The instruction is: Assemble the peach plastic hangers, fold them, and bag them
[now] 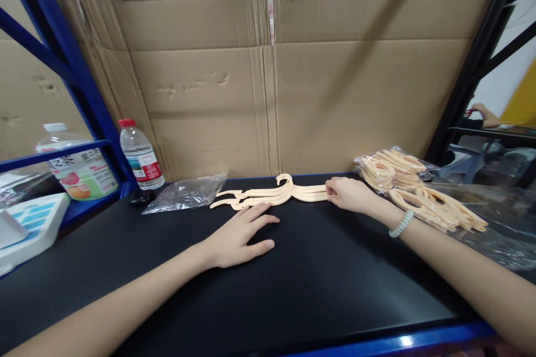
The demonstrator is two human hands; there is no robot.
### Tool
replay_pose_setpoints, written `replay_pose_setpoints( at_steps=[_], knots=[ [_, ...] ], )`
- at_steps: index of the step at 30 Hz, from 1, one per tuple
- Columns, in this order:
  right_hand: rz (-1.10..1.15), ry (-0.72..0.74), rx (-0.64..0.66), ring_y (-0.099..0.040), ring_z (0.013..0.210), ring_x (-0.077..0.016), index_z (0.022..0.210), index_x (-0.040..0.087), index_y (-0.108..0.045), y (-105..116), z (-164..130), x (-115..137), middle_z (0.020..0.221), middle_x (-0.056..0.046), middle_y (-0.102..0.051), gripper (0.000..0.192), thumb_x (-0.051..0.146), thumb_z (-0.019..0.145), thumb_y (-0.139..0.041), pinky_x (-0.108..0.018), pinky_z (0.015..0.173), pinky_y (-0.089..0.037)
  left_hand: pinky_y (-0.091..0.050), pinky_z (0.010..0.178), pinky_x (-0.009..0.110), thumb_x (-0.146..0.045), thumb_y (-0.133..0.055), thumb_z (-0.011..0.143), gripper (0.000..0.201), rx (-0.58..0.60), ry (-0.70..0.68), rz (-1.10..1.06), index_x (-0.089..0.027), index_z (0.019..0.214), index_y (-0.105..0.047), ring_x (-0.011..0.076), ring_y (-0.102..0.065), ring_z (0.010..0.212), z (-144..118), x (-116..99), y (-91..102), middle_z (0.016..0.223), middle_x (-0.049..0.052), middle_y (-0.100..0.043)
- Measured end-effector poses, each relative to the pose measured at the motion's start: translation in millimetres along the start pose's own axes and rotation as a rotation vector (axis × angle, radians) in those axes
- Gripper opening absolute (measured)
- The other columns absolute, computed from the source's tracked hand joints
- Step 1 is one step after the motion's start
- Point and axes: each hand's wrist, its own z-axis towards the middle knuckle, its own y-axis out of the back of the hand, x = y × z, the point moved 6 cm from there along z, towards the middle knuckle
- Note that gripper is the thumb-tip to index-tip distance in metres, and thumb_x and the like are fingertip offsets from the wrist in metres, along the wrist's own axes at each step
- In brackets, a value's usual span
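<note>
A small stack of pale peach plastic hangers (272, 194) lies flat on the black tabletop (293, 284), hooks pointing away from me. My right hand (349, 194) grips the stack's right end between fingers and thumb. My left hand (240, 234) rests palm down on the table just in front of the hangers' left half, fingers spread and its fingertips close to or touching them. A pale bead bracelet (401, 223) sits on my right wrist.
More peach hangers (414, 187) lie piled on clear plastic at the right. An empty clear bag (184, 194) lies left of the stack, beside a water bottle (141, 155). Cardboard sheets (268, 78) wall off the back. Another person's hand (483, 114) shows far right.
</note>
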Motion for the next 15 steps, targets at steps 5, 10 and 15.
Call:
replay_pose_setpoints(
  at_steps=[5,10,15],
  knots=[
    [0.001,-0.007,-0.028,-0.061,0.077,-0.0189,0.08,0.019,-0.056,-4,3,-2,0.088,-0.005,-0.064,0.007,0.021,0.08,-0.05,-0.025,0.056,-0.031,-0.023,0.111,0.052,-0.054,-0.042,0.091,0.051,0.003,-0.003,-0.002,-0.026,0.133,-0.046,0.0306,-0.024,0.14,3,8,0.3,0.152,0.012,-0.027],
    [0.011,-0.007,-0.036,-0.061,0.078,-0.0192,0.08,0.019,-0.056,-5,3,-2,0.088,-0.005,-0.063,0.006,0.021,0.081,-0.049,-0.025,0.057,-0.032,-0.023,0.111,0.051,-0.054,-0.042,0.091,0.051,0.0,0.0,0.012,-0.026,0.133,-0.046,0.0304,-0.024,0.14,4,11,0.1,0.152,0.012,-0.027],
    [0.038,0.004,-0.041,-0.059,0.077,-0.0188,0.095,0.018,-0.053,8,-8,4,0.091,-0.006,-0.063,0.015,0.023,0.08,-0.054,-0.025,0.057,-0.034,-0.029,0.11,0.047,-0.046,-0.044,0.093,0.044,-0.062,-0.039,0.01,-0.025,0.131,-0.049,0.0277,-0.034,0.135,0,7,2.8,0.146,0.011,-0.039]
  ],
)
